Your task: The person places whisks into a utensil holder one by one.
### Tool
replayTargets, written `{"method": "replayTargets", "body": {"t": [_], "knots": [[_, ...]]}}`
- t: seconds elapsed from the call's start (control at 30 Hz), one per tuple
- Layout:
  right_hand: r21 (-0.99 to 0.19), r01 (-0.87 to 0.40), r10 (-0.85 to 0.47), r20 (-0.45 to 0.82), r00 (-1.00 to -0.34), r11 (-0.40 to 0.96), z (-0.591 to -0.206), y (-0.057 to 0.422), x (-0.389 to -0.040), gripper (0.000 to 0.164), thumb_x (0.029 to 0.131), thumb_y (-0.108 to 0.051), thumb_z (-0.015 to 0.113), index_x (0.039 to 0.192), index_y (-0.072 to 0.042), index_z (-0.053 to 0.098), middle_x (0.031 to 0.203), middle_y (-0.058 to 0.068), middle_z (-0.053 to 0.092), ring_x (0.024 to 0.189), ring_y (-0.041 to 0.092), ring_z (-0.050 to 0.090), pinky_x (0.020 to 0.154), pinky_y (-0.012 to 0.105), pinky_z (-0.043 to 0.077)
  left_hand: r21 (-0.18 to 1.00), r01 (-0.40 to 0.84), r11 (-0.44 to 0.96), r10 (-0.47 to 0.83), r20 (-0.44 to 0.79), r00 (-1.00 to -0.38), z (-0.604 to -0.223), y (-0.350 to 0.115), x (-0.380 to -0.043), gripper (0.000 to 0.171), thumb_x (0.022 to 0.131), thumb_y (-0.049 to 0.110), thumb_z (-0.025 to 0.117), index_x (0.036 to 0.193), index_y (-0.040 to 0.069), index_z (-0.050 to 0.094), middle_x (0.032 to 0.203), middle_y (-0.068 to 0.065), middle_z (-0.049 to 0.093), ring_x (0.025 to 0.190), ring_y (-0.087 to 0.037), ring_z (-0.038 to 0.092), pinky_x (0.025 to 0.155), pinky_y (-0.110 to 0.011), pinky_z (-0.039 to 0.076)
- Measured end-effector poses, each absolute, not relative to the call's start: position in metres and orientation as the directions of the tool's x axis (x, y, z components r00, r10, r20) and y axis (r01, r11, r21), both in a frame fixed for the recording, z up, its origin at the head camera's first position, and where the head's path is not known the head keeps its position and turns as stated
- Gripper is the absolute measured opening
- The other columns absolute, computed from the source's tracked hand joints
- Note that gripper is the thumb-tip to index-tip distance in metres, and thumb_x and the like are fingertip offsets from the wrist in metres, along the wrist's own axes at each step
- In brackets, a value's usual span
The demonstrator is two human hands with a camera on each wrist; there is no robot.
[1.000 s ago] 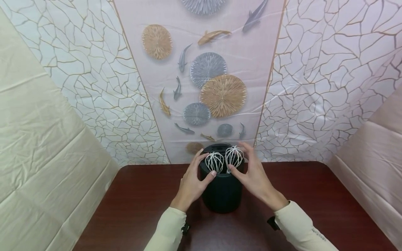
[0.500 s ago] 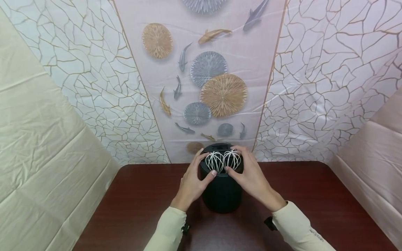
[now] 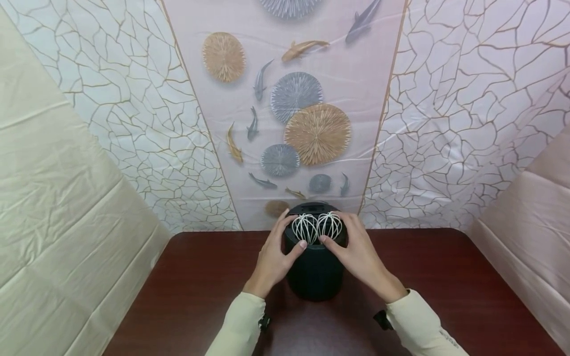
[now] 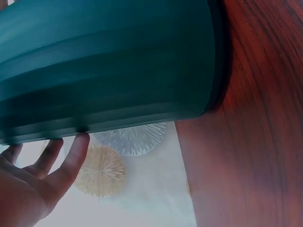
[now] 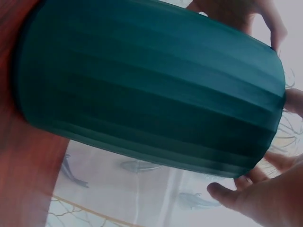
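Observation:
A dark green ribbed utensil holder (image 3: 315, 277) stands upright on the table. Two whisks with pale wire heads poke out of its mouth side by side, a left whisk (image 3: 305, 228) and a right whisk (image 3: 329, 226). My left hand (image 3: 272, 259) grips the holder's left rim, thumb at the front; in the left wrist view its fingertips touch the ribbed side. At the right rim, my right hand (image 3: 361, 254) holds the right whisk's head between thumb and fingers. The whisks' handles are hidden inside the holder.
The dark red wooden table (image 3: 200, 291) spreads around the holder. Behind it hangs a patterned cloth backdrop (image 3: 276, 160), and pale cloth walls (image 3: 67, 222) rise at both sides.
My right hand has lowered the right whisk into the holder and a little left, so both heads now sit level. My left hand has stayed on the rim.

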State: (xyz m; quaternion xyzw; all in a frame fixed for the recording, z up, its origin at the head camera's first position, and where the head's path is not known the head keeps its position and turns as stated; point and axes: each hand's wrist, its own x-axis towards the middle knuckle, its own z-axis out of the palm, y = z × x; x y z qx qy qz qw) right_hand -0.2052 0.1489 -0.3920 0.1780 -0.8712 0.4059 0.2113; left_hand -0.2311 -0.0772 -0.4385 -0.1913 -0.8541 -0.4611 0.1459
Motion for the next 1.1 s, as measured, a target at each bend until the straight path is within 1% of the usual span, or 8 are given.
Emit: {"method": "replayTargets", "body": {"t": [0.07,0.2,0.37,0.67,0.8,0.87,1.03,1.1], "knots": [[-0.637,-0.476,-0.137,0.506,-0.852,0.606,-0.394,0.151,-0.205,0.063,0.096,-0.024,0.080,0.148,-0.002,0.053,0.144,0.021,0.051,0.135,0.040,0.047,0.110,0.062,0.039,0.728,0.478,0.491,0.199,0.441,-0.875,-0.439,-0.077,-0.234,0.064,0.099,0.060,0.063,0.158,0.042,0.043,0.173,0.019,0.022,0.155,-0.023,0.036,0.110,-0.071,0.038],[-0.644,-0.460,-0.149,0.477,-0.866,0.611,-0.398,0.156,-0.207,0.068,0.096,-0.034,0.079,0.152,-0.006,0.052,0.157,0.019,0.042,0.146,0.040,0.038,0.114,0.066,0.035,0.718,0.508,0.476,0.201,0.474,-0.857,-0.442,-0.078,-0.239,0.063,0.101,0.056,0.063,0.158,0.037,0.044,0.174,0.015,0.021,0.156,-0.023,0.033,0.112,-0.069,0.038],[-0.632,-0.437,-0.159,0.448,-0.880,0.640,-0.407,0.164,-0.207,0.070,0.098,-0.040,0.076,0.154,-0.008,0.050,0.166,0.015,0.034,0.153,0.042,0.029,0.115,0.069,0.030,0.708,0.512,0.485,0.186,0.489,-0.852,-0.445,-0.078,-0.237,0.063,0.100,0.056,0.063,0.158,0.037,0.045,0.174,0.014,0.021,0.156,-0.023,0.033,0.109,-0.071,0.039],[-0.663,-0.422,-0.150,0.428,-0.891,0.619,-0.417,0.167,-0.210,0.075,0.101,-0.045,0.071,0.161,-0.010,0.043,0.170,0.009,0.032,0.156,0.037,0.027,0.118,0.067,0.028,0.687,0.495,0.532,0.134,0.508,-0.851,-0.438,-0.080,-0.232,0.072,0.098,0.059,0.064,0.162,0.032,0.044,0.170,0.020,0.028,0.155,-0.022,0.035,0.109,-0.071,0.038],[-0.671,-0.434,-0.142,0.445,-0.884,0.601,-0.419,0.166,-0.211,0.075,0.102,-0.043,0.070,0.162,-0.011,0.041,0.171,0.009,0.031,0.156,0.036,0.026,0.119,0.067,0.027,0.692,0.481,0.538,0.129,0.496,-0.858,-0.434,-0.080,-0.232,0.073,0.098,0.061,0.063,0.163,0.033,0.041,0.170,0.021,0.028,0.155,-0.021,0.035,0.110,-0.071,0.038],[-0.668,-0.439,-0.138,0.455,-0.880,0.601,-0.420,0.167,-0.211,0.076,0.102,-0.042,0.070,0.164,-0.011,0.038,0.171,0.012,0.031,0.156,0.038,0.026,0.119,0.068,0.026,0.693,0.482,0.537,0.130,0.496,-0.858,-0.433,-0.079,-0.234,0.075,0.098,0.062,0.062,0.164,0.034,0.039,0.170,0.021,0.026,0.154,-0.022,0.036,0.109,-0.072,0.038],[-0.639,-0.434,-0.111,0.480,-0.870,0.635,-0.421,0.179,-0.212,0.077,0.104,-0.039,0.067,0.166,-0.011,0.031,0.170,0.018,0.031,0.154,0.044,0.027,0.117,0.071,0.026,0.696,0.467,0.546,0.102,0.497,-0.861,-0.431,-0.076,-0.237,0.076,0.098,0.065,0.059,0.165,0.043,0.030,0.173,0.020,0.020,0.156,-0.025,0.033,0.102,-0.081,0.036],[-0.618,-0.432,-0.105,0.492,-0.864,0.656,-0.422,0.184,-0.212,0.076,0.105,-0.039,0.065,0.167,-0.011,0.031,0.169,0.019,0.031,0.154,0.044,0.027,0.116,0.071,0.027,0.693,0.448,0.565,0.079,0.495,-0.865,-0.432,-0.076,-0.237,0.076,0.098,0.067,0.057,0.165,0.047,0.027,0.174,0.020,0.017,0.157,-0.030,0.030,0.100,-0.085,0.034]]}}
